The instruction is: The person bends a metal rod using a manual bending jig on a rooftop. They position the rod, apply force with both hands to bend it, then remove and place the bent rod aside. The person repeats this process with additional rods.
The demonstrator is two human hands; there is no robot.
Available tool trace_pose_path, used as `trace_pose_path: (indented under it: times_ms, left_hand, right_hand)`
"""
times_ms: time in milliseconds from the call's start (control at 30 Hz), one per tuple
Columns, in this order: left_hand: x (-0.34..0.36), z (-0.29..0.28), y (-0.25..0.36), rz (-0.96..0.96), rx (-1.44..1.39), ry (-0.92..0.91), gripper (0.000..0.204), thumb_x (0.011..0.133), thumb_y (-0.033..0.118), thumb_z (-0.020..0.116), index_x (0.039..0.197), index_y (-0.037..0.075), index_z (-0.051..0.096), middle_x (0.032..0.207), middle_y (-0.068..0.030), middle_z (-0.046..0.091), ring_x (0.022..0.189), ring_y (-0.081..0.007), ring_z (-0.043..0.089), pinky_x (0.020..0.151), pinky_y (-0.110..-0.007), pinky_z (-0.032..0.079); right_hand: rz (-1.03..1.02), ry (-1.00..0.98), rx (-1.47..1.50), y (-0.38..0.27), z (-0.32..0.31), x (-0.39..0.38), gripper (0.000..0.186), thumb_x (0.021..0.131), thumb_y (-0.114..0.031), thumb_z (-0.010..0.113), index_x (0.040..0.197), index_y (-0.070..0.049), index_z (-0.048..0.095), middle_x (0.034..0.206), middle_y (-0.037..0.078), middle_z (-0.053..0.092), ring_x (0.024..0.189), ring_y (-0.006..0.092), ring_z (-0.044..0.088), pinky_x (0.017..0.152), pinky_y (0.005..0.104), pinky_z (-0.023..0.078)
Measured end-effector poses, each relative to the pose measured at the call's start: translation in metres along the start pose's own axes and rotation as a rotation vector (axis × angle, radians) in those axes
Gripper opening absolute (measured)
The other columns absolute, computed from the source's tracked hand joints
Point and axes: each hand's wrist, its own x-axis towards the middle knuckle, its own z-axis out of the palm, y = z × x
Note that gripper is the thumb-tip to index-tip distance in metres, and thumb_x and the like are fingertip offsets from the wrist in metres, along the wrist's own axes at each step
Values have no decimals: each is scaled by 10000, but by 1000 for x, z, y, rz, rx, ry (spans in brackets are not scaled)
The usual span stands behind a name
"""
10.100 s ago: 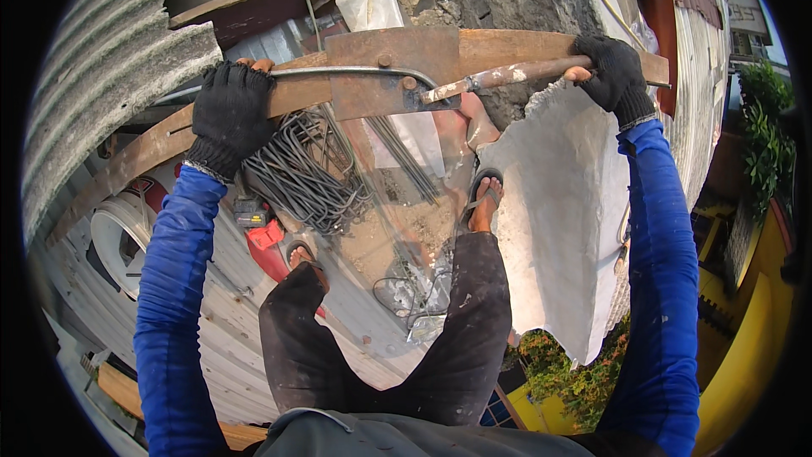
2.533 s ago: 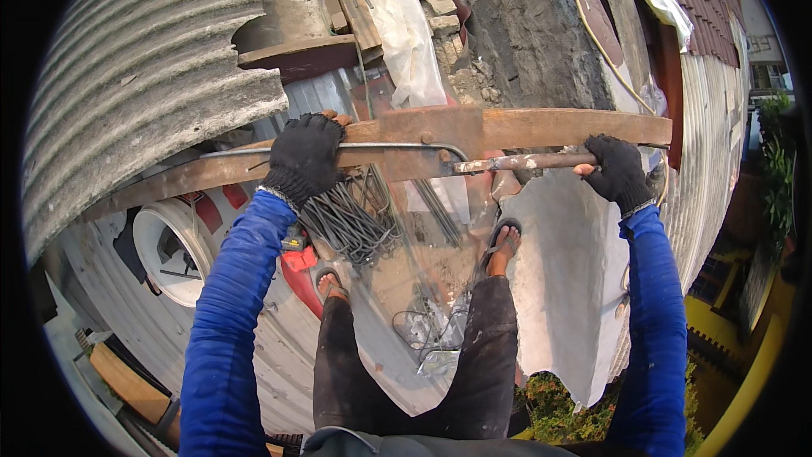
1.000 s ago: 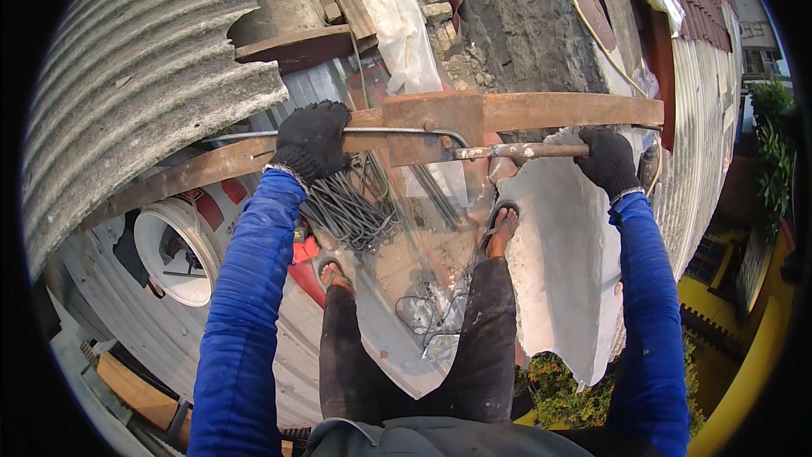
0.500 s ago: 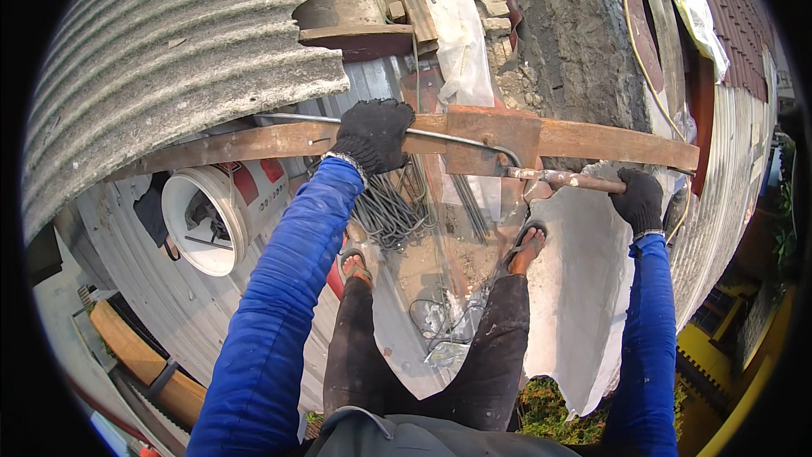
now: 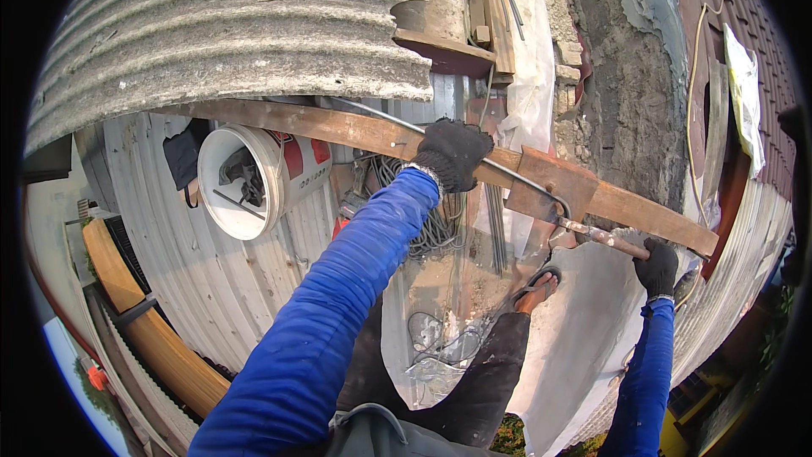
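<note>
Two grips persist, left hand (image 5: 457, 154) closed over the steel rod (image 5: 381, 115) at upper centre, right hand (image 5: 655, 269) around the pipe lever (image 5: 605, 238) at right; the wooden beam (image 5: 647, 218) now slants down rightward, lever apparently still coupled with the rod.

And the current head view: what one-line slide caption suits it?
Gloved left hand on a metal rod along a wooden beam; gloved right hand gripping a worn pipe.

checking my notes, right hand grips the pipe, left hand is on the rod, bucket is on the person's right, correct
No: the head view shows the bucket on the person's left; the right hand grips the pipe, and the left hand is on the rod.
</note>
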Motion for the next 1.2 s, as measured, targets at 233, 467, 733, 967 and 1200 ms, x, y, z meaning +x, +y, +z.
trace_pose_path:
  times_ms: [233,467,733,967,1200]
  left_hand:
    - [0,1,-2,18,-32,51,462,665,317,831,1057,126,681,1013,-107,695,982,-299,691,855,-442,553]
    - [0,1,0,23,2,76,440,659,301,824,1034,120,685,973,-117,703,934,-316,703,805,-472,563]
    - [3,-4,2,-20,0,-8,509,634,337,840,1061,120,671,1001,-123,697,968,-311,684,842,-442,554]
    - [2,4,0,26,-4,115,444,640,294,835,1015,115,679,958,-119,693,924,-328,695,818,-456,565]
    - [5,-1,6,-6,15,29,564,636,338,841,1122,117,660,1062,-135,674,1013,-319,662,878,-437,540]
  right_hand:
    - [-12,-19,24,2,3,2,196,685,-288,732,751,-108,692,757,157,685,748,396,665,674,502,521]
    - [30,28,74,-2,2,1,205,700,-313,720,762,-119,697,762,159,686,756,386,673,666,493,517]
    - [54,-13,38,-5,1,1,192,710,-332,716,760,-147,694,754,141,683,748,367,679,669,486,519]
    - [57,-5,55,-6,5,-2,197,725,-336,702,795,-152,706,788,126,695,780,359,685,686,484,526]
    - [93,-66,57,-3,13,-2,226,720,-358,679,836,-171,728,817,122,711,787,367,688,702,502,527]
